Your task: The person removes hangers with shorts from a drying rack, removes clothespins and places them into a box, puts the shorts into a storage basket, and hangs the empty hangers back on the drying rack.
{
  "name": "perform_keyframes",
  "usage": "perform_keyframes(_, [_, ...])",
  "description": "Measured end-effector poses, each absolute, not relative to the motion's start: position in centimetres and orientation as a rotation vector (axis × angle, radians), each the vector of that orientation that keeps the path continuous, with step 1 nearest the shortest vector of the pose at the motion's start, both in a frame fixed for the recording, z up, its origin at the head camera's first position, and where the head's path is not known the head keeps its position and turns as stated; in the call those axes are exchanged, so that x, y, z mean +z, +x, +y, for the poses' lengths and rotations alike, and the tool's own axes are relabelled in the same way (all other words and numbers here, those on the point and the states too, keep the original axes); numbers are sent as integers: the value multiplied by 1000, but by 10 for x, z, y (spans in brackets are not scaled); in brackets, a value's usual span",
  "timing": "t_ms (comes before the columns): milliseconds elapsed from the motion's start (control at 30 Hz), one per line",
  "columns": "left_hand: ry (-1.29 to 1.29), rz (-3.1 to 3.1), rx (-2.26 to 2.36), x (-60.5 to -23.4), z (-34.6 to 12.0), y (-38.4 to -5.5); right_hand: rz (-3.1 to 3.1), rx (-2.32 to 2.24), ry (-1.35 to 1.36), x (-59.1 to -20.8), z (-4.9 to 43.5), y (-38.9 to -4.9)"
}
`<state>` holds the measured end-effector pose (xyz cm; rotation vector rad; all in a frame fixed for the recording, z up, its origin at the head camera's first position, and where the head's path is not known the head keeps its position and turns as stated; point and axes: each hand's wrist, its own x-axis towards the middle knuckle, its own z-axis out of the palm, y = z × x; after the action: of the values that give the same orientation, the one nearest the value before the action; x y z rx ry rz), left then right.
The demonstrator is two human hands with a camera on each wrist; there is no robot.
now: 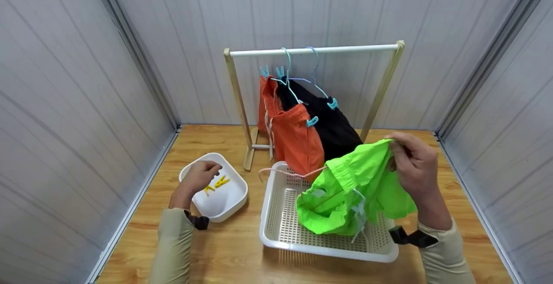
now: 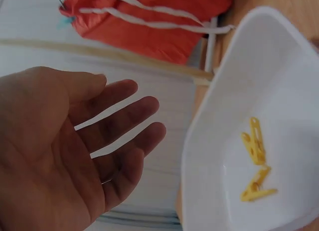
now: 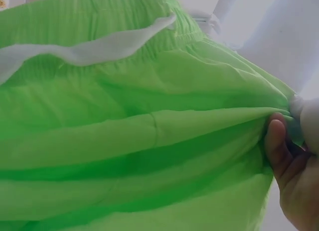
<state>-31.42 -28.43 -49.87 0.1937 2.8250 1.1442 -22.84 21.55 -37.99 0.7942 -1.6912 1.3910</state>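
My right hand [image 1: 415, 165] pinches neon green shorts [image 1: 341, 206] by the side of the cloth and holds them over the white basket [image 1: 328, 253]. A pink hanger [image 1: 283, 171] runs into the shorts' elastic waist, its hook out to the left; the rest of it is hidden. White drawstrings [image 3: 94, 51] hang from the waistband. Over the white tub [image 1: 224, 212] hovers my left hand [image 1: 199, 177], fingers loosely bent and holding nothing. Two yellow clothespins [image 2: 255, 144] lie in that tub.
Behind the basket stands a rack with a white rail [image 1: 345, 49]. Orange shorts [image 1: 296, 132] and a black garment [image 1: 341, 130] hang from it on hangers, fastened with blue clothespins [image 1: 312, 121]. Grey panel walls [image 1: 77, 102] enclose the wooden floor [image 1: 233, 253].
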Motion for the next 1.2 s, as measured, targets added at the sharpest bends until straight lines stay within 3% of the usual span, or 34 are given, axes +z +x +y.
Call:
perform_keyframes(367, [587,2768,1124,-461,-235,-277,-1463,1595,631,-389,222,-229])
perform_keyframes(567, [664,2704,1100,-454,-211,-260,-1304,1665,559,-393,213,-233])
perform_keyframes(1200, [880,2762,1294,-470,-176,-260,-858,2001,459,-408,195,-239])
